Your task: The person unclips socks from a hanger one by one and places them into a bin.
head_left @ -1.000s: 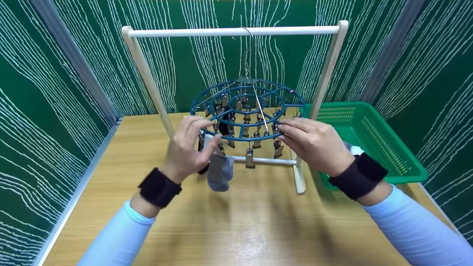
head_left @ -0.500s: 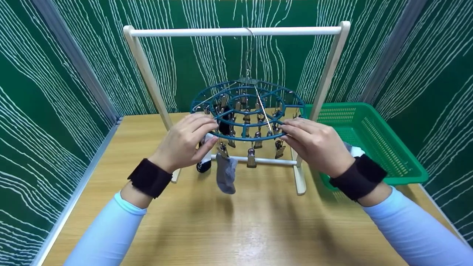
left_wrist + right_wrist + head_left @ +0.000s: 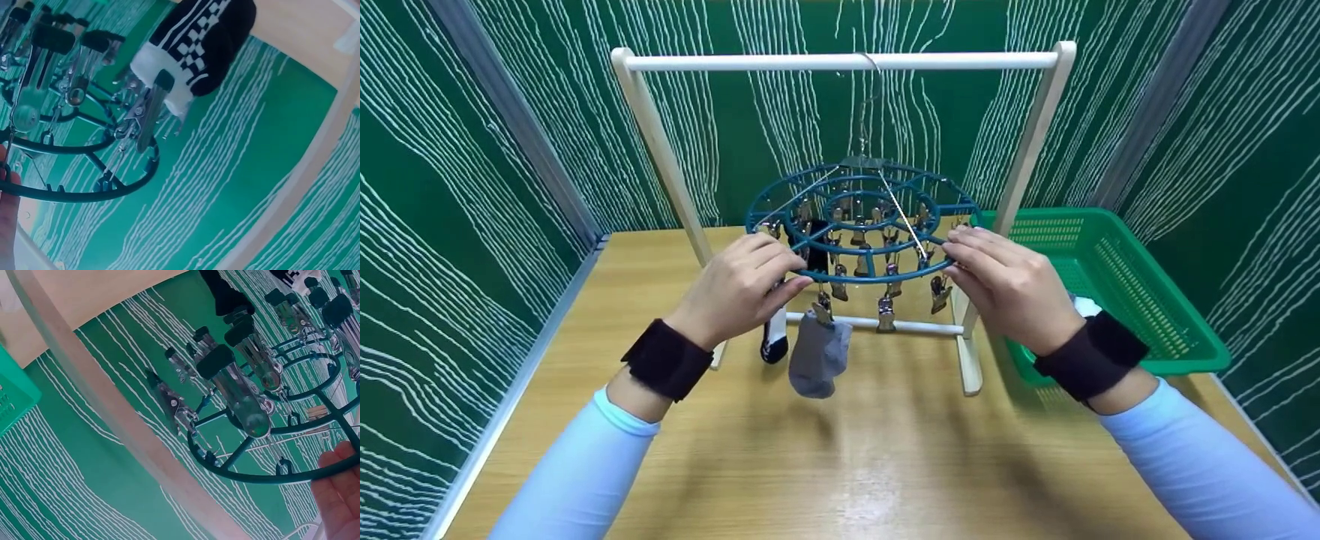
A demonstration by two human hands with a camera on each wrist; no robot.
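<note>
The grey sock (image 3: 816,360) has been carried rightward; the ring (image 3: 877,280) is pinched by left grip (image 3: 739,283) and right grip (image 3: 1011,289).

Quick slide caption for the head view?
Left hand and right hand hold the round blue clip hanger by its rim, a grey sock clipped below.

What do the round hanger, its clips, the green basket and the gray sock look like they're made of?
Round hanger: smooth teal plastic or coated wire; I can't tell which. Clips: shiny metal, from their bright reflections, with duller dark ends, maybe rubber or plastic. Green basket: probably molded plastic, given its slotted walls. Gray sock: soft fabric, hanging limp.
</note>
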